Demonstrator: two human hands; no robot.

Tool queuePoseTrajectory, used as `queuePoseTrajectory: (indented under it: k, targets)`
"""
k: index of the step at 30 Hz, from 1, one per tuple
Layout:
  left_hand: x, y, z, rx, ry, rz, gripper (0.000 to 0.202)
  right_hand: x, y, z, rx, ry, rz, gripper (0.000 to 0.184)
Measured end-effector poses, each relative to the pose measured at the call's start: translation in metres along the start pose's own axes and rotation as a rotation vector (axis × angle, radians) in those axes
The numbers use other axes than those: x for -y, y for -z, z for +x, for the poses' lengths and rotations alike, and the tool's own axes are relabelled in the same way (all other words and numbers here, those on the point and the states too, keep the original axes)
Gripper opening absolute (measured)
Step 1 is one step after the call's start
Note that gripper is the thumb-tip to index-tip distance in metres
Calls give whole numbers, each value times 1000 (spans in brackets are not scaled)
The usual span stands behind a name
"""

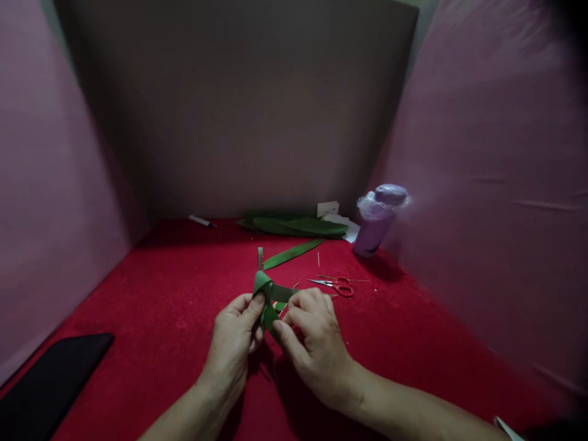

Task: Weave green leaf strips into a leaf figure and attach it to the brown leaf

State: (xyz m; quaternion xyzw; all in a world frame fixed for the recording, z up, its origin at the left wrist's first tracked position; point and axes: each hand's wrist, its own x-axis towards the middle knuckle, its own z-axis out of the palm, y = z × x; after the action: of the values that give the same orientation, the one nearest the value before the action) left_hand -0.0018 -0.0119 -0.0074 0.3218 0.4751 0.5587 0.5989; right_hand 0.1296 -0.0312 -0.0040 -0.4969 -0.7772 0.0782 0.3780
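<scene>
Left hand (236,334) and right hand (312,343) are both pinched on a folded green leaf strip (269,297), held just above the red felt table surface (160,318) at near centre. Small red-handled scissors (337,285) lie just beyond the right hand. A lilac plastic bottle (379,220) stands far right, and long green leaves (298,226) lie at the far edge.

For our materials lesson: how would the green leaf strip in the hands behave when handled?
Probably floppy: the green leaf strip bends into loops between the left hand and right hand. Likely light: fingertips alone hold it.
</scene>
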Motion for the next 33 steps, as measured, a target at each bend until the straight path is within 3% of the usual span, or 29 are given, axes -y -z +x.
queuePoseTrajectory:
  k: [5,25,33]
  targets:
    - [6,2,2,20,3,21,31,0,-1,-1,55,-25,65,21]
    - [3,0,0,27,50,-29,35,-2,-5,-2,-3,66,141,24]
    - [-5,2,-1,156,81,-50,26,-6,-8,-1,17,-43,165,27]
